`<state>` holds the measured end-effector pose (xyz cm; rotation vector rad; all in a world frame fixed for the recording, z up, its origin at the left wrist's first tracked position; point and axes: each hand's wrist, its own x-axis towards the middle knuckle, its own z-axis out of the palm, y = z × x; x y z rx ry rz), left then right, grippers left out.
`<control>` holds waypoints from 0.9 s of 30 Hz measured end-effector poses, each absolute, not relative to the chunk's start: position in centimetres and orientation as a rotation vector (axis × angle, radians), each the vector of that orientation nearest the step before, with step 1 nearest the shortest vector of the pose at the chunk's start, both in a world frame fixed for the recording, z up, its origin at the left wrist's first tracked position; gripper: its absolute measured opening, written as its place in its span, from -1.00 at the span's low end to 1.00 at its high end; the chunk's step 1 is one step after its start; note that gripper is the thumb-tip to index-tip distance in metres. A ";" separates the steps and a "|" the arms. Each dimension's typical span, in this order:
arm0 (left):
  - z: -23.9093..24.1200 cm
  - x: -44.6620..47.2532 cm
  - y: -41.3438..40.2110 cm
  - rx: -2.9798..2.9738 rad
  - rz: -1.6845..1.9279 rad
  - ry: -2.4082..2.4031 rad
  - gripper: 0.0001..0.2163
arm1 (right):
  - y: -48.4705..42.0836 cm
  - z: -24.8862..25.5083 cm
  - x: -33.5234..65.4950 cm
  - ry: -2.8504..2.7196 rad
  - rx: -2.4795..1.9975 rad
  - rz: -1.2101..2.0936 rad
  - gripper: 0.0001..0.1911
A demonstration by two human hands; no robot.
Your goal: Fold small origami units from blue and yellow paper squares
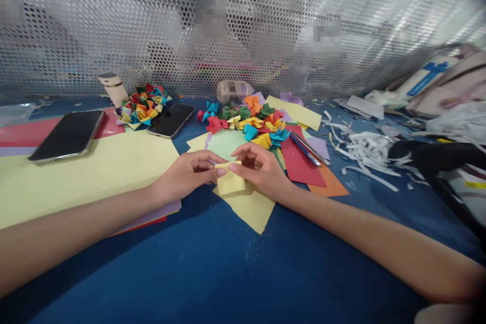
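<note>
A small folded piece of yellow paper (231, 183) is pinched between both hands at the middle of the view. My left hand (190, 173) grips its upper left corner with thumb and fingers. On the upper right, my right hand (261, 168) pinches the edge, thumb in front. Below and behind it, a larger yellow sheet (255, 212) lies flat on the blue table (228, 268). Just beyond the hands is a pale green sheet (227, 143). A heap of folded paper pieces (256, 122) in several colours sits farther back.
Two phones, one large (70, 134) and one smaller (171, 120), lie left beside a second origami cluster (143, 106). Large yellow paper (114, 174) spreads under my left forearm. Scissors (309, 148) rest on red paper (304, 167). White paper strips (370, 149) lie right; perforated metal (170, 25) stands behind.
</note>
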<state>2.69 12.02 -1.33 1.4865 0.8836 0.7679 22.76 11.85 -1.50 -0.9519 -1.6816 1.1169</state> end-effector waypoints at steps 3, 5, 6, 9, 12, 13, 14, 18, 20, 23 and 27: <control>-1.2 2.6 12.0 1.509 0.774 0.896 -0.76 | 11.8 -1.6 22.8 -1.692 -0.947 1.116 -0.70; -1.2 2.6 12.0 1.532 0.776 0.915 -0.75 | 11.8 -1.6 22.8 -1.705 -0.947 1.107 -0.70; -1.2 2.6 12.0 1.539 0.776 0.929 -0.74 | 11.8 -1.6 22.8 -1.710 -0.950 1.100 -0.70; -1.2 2.6 12.0 1.547 0.777 0.959 -0.73 | 11.9 -1.5 22.8 -1.719 -0.962 1.073 -0.69; -1.1 2.6 12.0 1.551 0.779 0.964 -0.72 | 11.8 -1.3 22.7 -1.719 -0.962 1.060 -0.68; -1.1 2.7 12.0 1.554 0.779 0.959 -0.73 | 11.8 -1.3 22.6 -1.719 -0.962 1.060 -0.68; -1.1 2.7 12.0 1.556 0.780 0.955 -0.73 | 11.7 -1.2 22.6 -1.720 -0.960 1.061 -0.68; -1.2 2.6 12.0 1.570 0.782 0.957 -0.73 | 11.7 -1.4 22.6 -1.728 -0.957 1.046 -0.70; -1.3 2.6 12.1 1.576 0.778 0.966 -0.72 | 11.7 -1.6 22.7 -1.741 -0.949 1.028 -0.72; -1.3 2.5 12.2 1.578 0.773 0.962 -0.72 | 11.8 -1.7 22.8 -1.756 -0.940 1.023 -0.76; -1.2 2.5 12.2 1.565 0.766 0.957 -0.74 | 11.9 -1.7 22.8 -1.747 -0.932 1.046 -0.76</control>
